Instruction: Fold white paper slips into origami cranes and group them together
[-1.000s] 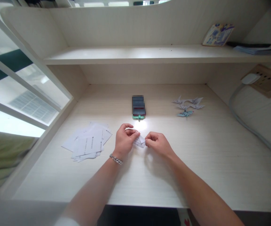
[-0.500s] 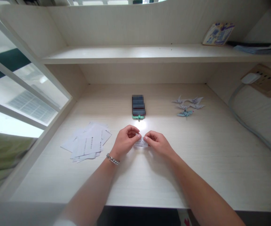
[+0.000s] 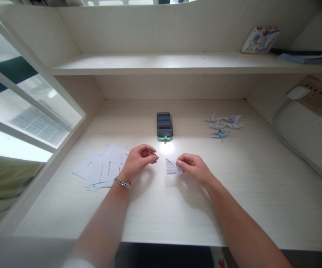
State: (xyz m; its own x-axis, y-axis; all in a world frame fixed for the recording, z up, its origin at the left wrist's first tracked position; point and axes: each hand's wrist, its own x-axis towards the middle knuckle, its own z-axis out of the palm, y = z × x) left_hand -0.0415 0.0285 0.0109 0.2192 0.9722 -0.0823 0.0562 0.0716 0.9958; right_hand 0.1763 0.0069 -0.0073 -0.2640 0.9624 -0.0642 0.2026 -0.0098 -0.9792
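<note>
1. Nearest the onlooker, both bare forearms reached forward over the front edge of the tabletop (image 3: 233,193). A chain bracelet (image 3: 122,182) sat on the left wrist.

2. The left hand (image 3: 138,159) was loosely curled, fingertips drawn in toward the thumb, with nothing visible between them. Half a second earlier it had shared a pinch on the folded paper (image 3: 171,167) with the other hand. It had since let go and drawn off to the left, clear of the paper and close to the loose sheets (image 3: 105,167) fanned out beside it.

3. The right hand (image 3: 193,167) pinched the right edge of the folded paper between thumb and fingertips. The paper sat at the tabletop centre, between the two hands, showing a triangular point. Whether it lay flat or stood tilted could not be determined.

4. Assessment: control of the paper had passed to the right hand alone; the two-handed crease appeared finished.

5. Beyond the hands, a phone (image 3: 164,125) lay flat with a bright patch of light just in front of it. Well to its right lay a cluster of paper cranes (image 3: 223,125).

6. Farthest back, a shelf (image 3: 155,64) ran across the alcove, with a booklet (image 3: 259,40) propped at its right end.
</note>
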